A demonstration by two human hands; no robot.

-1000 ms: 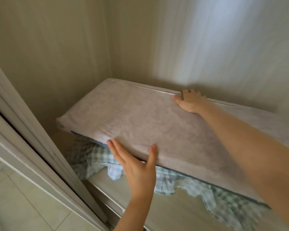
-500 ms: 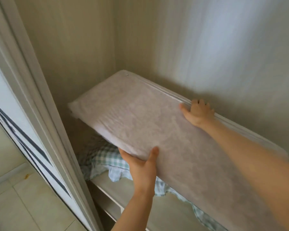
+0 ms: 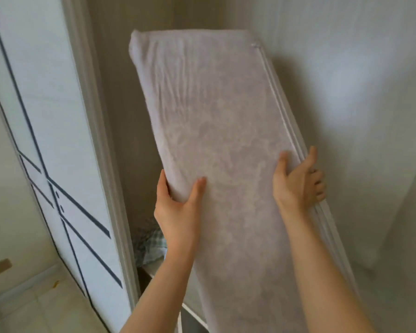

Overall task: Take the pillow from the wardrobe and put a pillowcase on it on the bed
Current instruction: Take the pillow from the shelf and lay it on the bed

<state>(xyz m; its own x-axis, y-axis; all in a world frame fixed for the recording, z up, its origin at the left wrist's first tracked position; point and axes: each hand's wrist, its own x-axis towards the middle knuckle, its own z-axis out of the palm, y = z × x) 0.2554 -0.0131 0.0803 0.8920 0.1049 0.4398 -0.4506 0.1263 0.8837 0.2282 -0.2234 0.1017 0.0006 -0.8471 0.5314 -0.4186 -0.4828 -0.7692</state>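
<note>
A long pale grey pillow (image 3: 216, 131) stands tilted on end inside the wardrobe, its top leaning left, its lower end out of view below. My left hand (image 3: 178, 207) grips its left edge, thumb on the front face. My right hand (image 3: 298, 183) clasps its right edge, where a zip seam runs, fingers curled behind. Both arms reach up from the bottom of the view. A green-and-white checked cloth (image 3: 149, 241) lies on the shelf behind my left forearm, mostly hidden.
The wardrobe's white sliding door (image 3: 58, 164) with dark blue lines stands to the left, its frame close to the pillow. A white shelf edge (image 3: 192, 313) shows below. Beige wardrobe walls (image 3: 346, 92) close in behind and right. Tiled floor (image 3: 34, 304) at lower left.
The pillow has been lifted off the checked cloth and swung from lying flat to nearly upright. Both hands have closed on its long edges and risen with it.
</note>
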